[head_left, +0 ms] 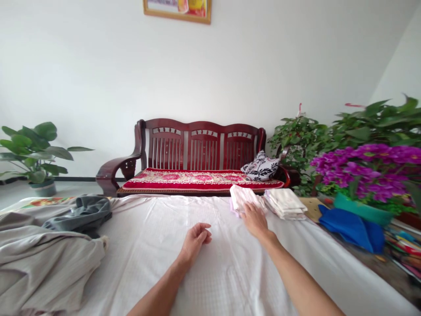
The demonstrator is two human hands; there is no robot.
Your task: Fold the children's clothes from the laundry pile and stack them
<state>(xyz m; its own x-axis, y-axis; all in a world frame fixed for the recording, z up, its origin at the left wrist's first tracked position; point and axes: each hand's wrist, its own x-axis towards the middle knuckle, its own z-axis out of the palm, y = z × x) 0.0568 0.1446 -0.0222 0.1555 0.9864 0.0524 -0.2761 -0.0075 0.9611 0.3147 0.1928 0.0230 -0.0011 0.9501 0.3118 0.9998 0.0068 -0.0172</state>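
Now the right hand (255,220) lies spread on folded cloth (242,196), a done-looking stack (286,203) beside it, crumpled fabric (49,267) yet unfolded outward of the empty, half-curled left hand (195,240).

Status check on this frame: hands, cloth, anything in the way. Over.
Left hand loosely curled over white sheet, nothing visible in grip. Right hand on folded striped cloth. Second folded stack close on its right.

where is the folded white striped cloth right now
In the head view, the folded white striped cloth lies right of centre, near the far edge of the white sheet, under the right hand, left of a stack of pale folded cloths.
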